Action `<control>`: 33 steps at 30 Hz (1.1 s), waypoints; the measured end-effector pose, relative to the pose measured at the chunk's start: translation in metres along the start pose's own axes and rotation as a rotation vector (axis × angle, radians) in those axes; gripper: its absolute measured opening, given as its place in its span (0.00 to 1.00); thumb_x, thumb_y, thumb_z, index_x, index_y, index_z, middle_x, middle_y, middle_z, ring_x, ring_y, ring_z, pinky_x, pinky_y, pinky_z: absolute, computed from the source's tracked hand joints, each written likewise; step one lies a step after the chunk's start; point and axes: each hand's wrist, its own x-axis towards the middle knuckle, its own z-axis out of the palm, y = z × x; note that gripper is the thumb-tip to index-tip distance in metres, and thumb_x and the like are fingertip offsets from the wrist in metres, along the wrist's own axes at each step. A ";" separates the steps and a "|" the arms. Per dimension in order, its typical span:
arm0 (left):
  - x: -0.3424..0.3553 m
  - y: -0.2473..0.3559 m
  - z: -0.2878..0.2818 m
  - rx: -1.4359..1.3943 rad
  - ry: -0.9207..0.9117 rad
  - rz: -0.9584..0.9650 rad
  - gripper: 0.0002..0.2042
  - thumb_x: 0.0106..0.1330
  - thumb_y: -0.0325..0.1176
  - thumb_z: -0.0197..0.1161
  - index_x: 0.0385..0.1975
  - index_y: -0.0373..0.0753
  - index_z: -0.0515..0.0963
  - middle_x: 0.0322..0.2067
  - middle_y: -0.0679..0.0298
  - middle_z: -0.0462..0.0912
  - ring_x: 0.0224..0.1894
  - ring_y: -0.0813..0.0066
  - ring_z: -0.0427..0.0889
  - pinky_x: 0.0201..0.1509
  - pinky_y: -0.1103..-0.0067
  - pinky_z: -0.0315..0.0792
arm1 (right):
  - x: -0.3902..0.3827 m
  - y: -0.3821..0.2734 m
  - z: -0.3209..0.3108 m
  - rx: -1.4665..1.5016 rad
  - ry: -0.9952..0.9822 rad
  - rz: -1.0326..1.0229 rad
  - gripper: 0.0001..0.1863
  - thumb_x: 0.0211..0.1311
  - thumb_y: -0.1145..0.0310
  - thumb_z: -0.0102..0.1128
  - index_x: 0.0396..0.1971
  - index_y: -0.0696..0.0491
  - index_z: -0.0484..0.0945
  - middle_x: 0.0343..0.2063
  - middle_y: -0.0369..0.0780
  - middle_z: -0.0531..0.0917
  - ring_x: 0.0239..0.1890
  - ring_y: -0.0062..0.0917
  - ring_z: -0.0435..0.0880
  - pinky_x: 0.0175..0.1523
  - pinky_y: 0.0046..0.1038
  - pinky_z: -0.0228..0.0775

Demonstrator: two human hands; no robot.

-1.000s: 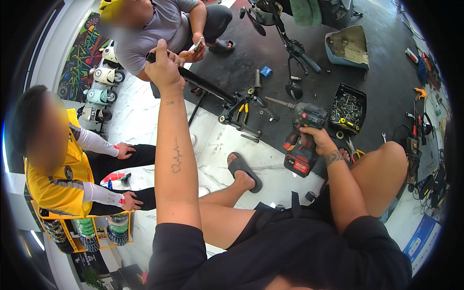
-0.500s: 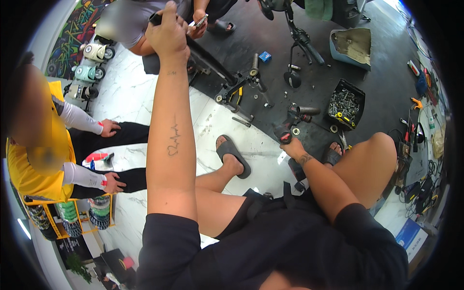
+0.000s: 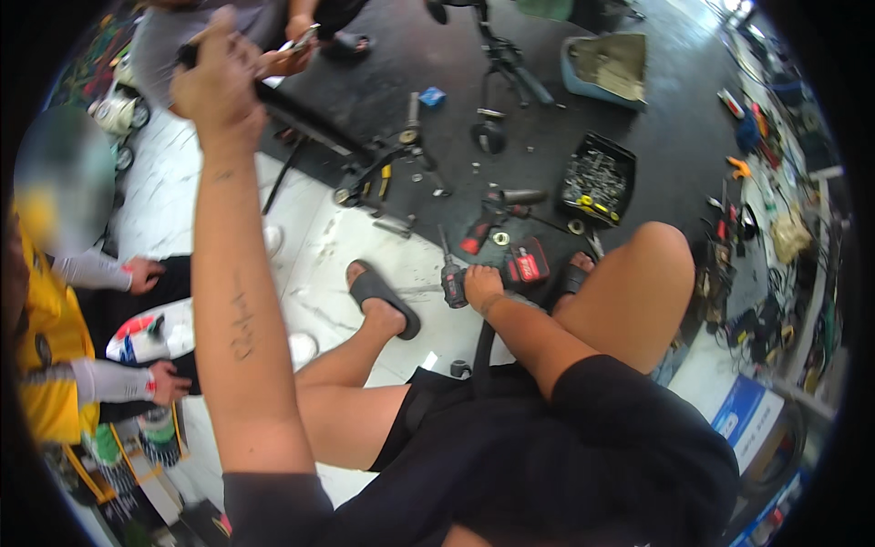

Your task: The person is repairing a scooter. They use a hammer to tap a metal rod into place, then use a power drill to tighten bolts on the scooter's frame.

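Observation:
At the upper left, my left hand is closed around the top of a long black tube. That tube belongs to a front fork lying at a slant, whose crown and silver leg reach toward the floor's middle. Low in front of me, my right hand grips a cordless drill by its handle. Its long bit points away from me, and the red battery sticks out on the right. A second red and black power tool lies just beyond it.
A black bin of bolts and a blue-grey tub stand at right. Metal rings and a tube lie nearby. A person in yellow sits at left; another holds a phone. Tools line the right side.
The view has swung, shifting the scene left and down at the left side. My right hand has turned the drill, so its bit and battery now show. My left hand keeps hold of the fork tube.

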 end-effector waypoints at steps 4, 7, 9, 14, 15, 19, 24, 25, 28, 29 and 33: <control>-0.009 0.009 0.011 0.004 -0.013 -0.015 0.15 0.73 0.34 0.66 0.24 0.45 0.70 0.18 0.73 0.61 0.18 0.81 0.60 0.25 0.78 0.58 | 0.005 0.037 0.010 0.068 -0.097 0.121 0.15 0.71 0.61 0.53 0.50 0.48 0.84 0.49 0.40 0.86 0.52 0.36 0.86 0.52 0.39 0.77; -0.009 0.012 0.014 0.073 0.011 -0.005 0.15 0.75 0.35 0.64 0.24 0.45 0.69 0.17 0.74 0.60 0.17 0.83 0.59 0.25 0.79 0.60 | 0.011 0.042 -0.040 0.236 -0.267 0.090 0.14 0.68 0.62 0.56 0.44 0.50 0.87 0.50 0.42 0.86 0.53 0.38 0.86 0.54 0.42 0.79; -0.006 0.011 0.012 0.094 0.024 0.001 0.15 0.75 0.35 0.63 0.24 0.45 0.69 0.17 0.74 0.59 0.17 0.83 0.58 0.25 0.79 0.60 | 0.033 0.038 -0.106 0.308 -0.316 -0.198 0.17 0.66 0.64 0.57 0.50 0.50 0.87 0.48 0.46 0.89 0.51 0.39 0.89 0.52 0.45 0.82; 0.007 0.002 0.004 0.103 0.043 -0.035 0.16 0.77 0.37 0.61 0.24 0.45 0.68 0.17 0.74 0.58 0.17 0.82 0.57 0.26 0.80 0.60 | 0.103 0.112 -0.302 0.073 -0.445 -0.410 0.22 0.63 0.53 0.58 0.47 0.53 0.88 0.45 0.45 0.90 0.49 0.38 0.88 0.54 0.43 0.80; 0.008 0.000 0.002 0.130 0.060 -0.008 0.16 0.77 0.37 0.61 0.25 0.45 0.68 0.16 0.74 0.58 0.17 0.82 0.57 0.27 0.80 0.60 | 0.113 0.153 -0.331 -0.020 -0.412 -0.505 0.22 0.64 0.52 0.59 0.46 0.53 0.88 0.43 0.44 0.90 0.46 0.35 0.89 0.51 0.41 0.81; 0.008 0.000 -0.001 0.061 0.024 -0.012 0.16 0.79 0.39 0.55 0.25 0.46 0.67 0.17 0.74 0.57 0.18 0.82 0.57 0.30 0.80 0.59 | 0.121 0.325 -0.360 0.230 -0.303 -0.065 0.16 0.62 0.60 0.59 0.33 0.58 0.87 0.32 0.49 0.88 0.32 0.37 0.89 0.41 0.43 0.81; 0.007 0.008 -0.008 0.078 0.043 -0.116 0.17 0.77 0.39 0.59 0.25 0.44 0.66 0.17 0.73 0.54 0.19 0.81 0.53 0.29 0.78 0.55 | 0.091 0.420 -0.223 0.313 -0.030 0.136 0.15 0.61 0.61 0.63 0.36 0.58 0.88 0.40 0.55 0.88 0.47 0.49 0.88 0.56 0.42 0.80; 0.007 0.009 -0.008 0.085 0.011 -0.096 0.16 0.78 0.39 0.59 0.26 0.44 0.66 0.17 0.73 0.56 0.19 0.82 0.53 0.30 0.78 0.55 | 0.083 0.420 -0.193 0.375 -0.002 0.096 0.15 0.60 0.62 0.64 0.40 0.56 0.88 0.42 0.53 0.88 0.48 0.48 0.87 0.57 0.42 0.79; 0.009 0.012 -0.009 0.095 0.014 -0.104 0.15 0.78 0.39 0.58 0.27 0.44 0.66 0.16 0.73 0.57 0.19 0.83 0.54 0.30 0.79 0.56 | 0.075 0.397 -0.129 0.587 0.210 0.164 0.20 0.62 0.62 0.67 0.53 0.50 0.83 0.47 0.49 0.85 0.50 0.47 0.86 0.56 0.44 0.79; 0.009 0.013 -0.009 0.103 -0.002 -0.101 0.15 0.79 0.39 0.58 0.27 0.44 0.66 0.16 0.73 0.57 0.19 0.83 0.54 0.30 0.79 0.56 | 0.073 0.387 -0.115 0.580 0.357 0.162 0.22 0.63 0.60 0.68 0.56 0.48 0.82 0.50 0.47 0.83 0.51 0.45 0.85 0.57 0.44 0.78; 0.009 0.017 -0.009 0.129 -0.045 -0.108 0.14 0.80 0.39 0.55 0.29 0.44 0.66 0.16 0.73 0.58 0.18 0.82 0.54 0.31 0.79 0.56 | 0.076 0.359 -0.098 0.472 0.616 0.203 0.21 0.65 0.58 0.67 0.56 0.46 0.80 0.51 0.44 0.79 0.52 0.42 0.82 0.55 0.45 0.78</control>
